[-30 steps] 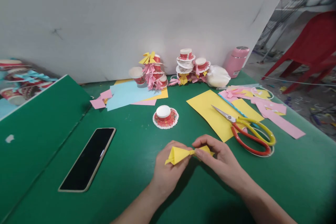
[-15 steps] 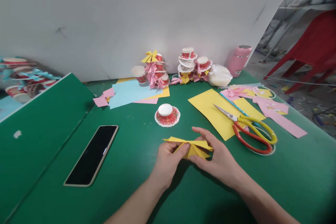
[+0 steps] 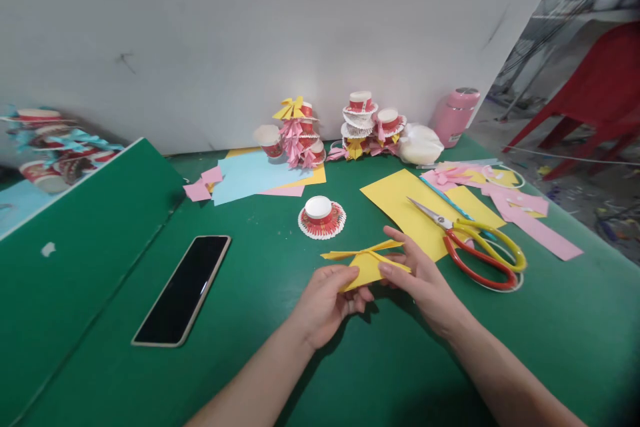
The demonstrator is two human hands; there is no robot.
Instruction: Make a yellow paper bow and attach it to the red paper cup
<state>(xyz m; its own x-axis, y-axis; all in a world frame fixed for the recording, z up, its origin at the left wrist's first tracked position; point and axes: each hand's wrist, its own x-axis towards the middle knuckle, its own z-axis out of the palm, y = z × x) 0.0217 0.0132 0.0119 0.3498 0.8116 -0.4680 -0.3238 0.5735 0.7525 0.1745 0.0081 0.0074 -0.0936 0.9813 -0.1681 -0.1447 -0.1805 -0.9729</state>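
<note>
Sitting at the far left, red cups [image 3: 43, 177] with blue bows [image 3: 75, 140] were heaped by the wall. The phone [image 3: 183, 290] lay screen up on the green table [image 3: 250, 307], with pink scraps [image 3: 198, 191] beyond it. Next came a blue sheet [image 3: 247, 177], then a lone cup [image 3: 271, 147] and a stack [image 3: 303, 127] trimmed with pink and yellow bows.

Nearer the person, the paper-cup hat [image 3: 320, 219] rested on its fringed brim, just beyond the hands. The left hand [image 3: 323, 300] gripped the yellow bow [image 3: 371, 265] at its near left corner, thumb on top and fingers curled underneath. The bow was held over the table between the two hands, its pinched waist facing away from the person and its near flap spread between the thumbs. The right hand [image 3: 417, 273] pinched the right end, thumb on the near edge, index finger raised behind; its other fingers were partly hidden.

Behind stood another stack [image 3: 360, 120] and a white bag [image 3: 421, 145]. Farther right, the scissors [image 3: 473, 247] lay partly across a yellow sheet [image 3: 387, 193]. Beyond them were a pink bottle [image 3: 456, 119], pink strips [image 3: 547, 232] and, off the table, a red chair [image 3: 585, 93].
</note>
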